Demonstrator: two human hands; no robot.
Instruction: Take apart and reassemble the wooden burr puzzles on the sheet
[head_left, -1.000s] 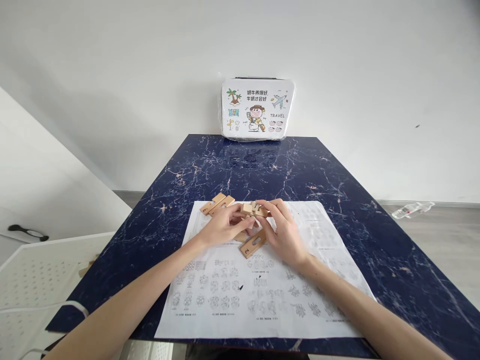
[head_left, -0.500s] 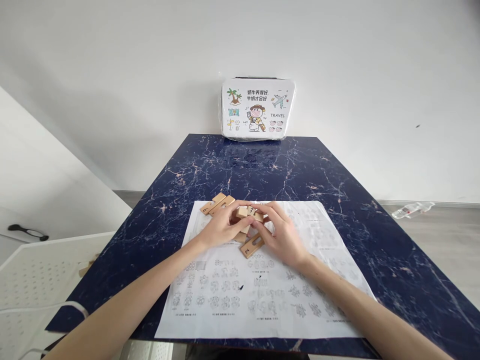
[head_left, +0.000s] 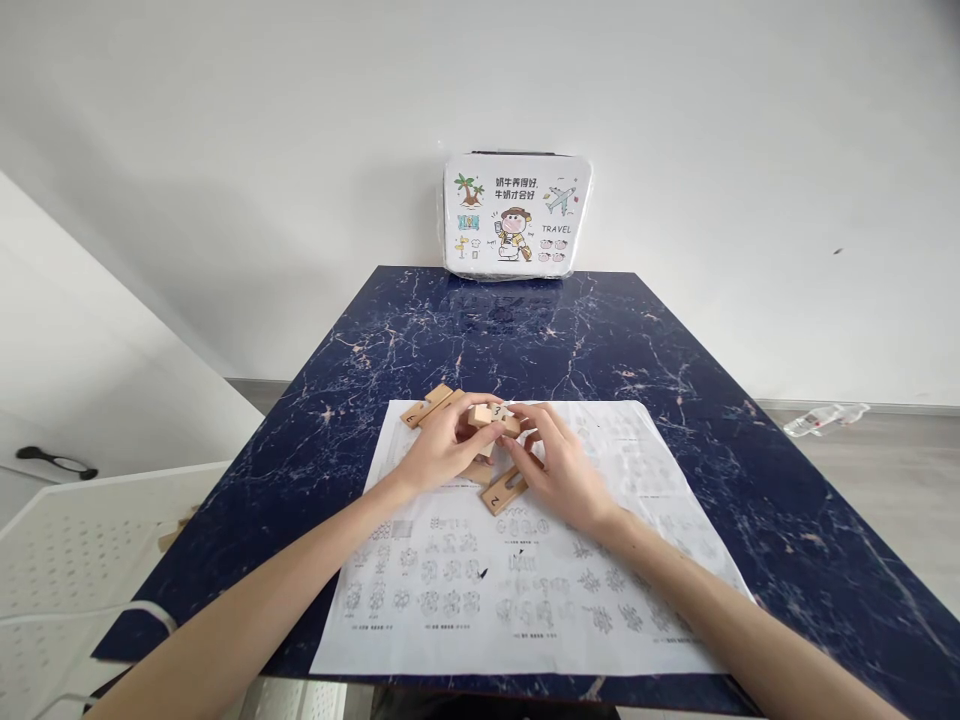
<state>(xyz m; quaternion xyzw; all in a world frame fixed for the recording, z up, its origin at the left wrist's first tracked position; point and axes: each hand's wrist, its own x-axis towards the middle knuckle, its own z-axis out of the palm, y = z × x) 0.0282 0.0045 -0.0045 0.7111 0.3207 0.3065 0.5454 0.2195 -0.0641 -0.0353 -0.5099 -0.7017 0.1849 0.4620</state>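
Between my two hands is a cluster of wooden puzzle blocks, one marked 3. My left hand is closed around its left side, thumb pressed on the front. My right hand grips the right side with thumb and fingertips. A flat wooden piece marked 2 lies on the paper below my right hand, with a slot in it. More slotted wooden pieces lie beyond my left hand, partly covered by it. Under the cluster another wooden piece shows only in part.
A printed sheet with small line diagrams covers the near part of the dark blue marbled table. At the far edge stands a white cartoon-printed case against the wall. A white perforated surface is at the left.
The block cluster has shifted slightly to the left and tilted a little in my hands. My left hand covers more of the pieces behind it.
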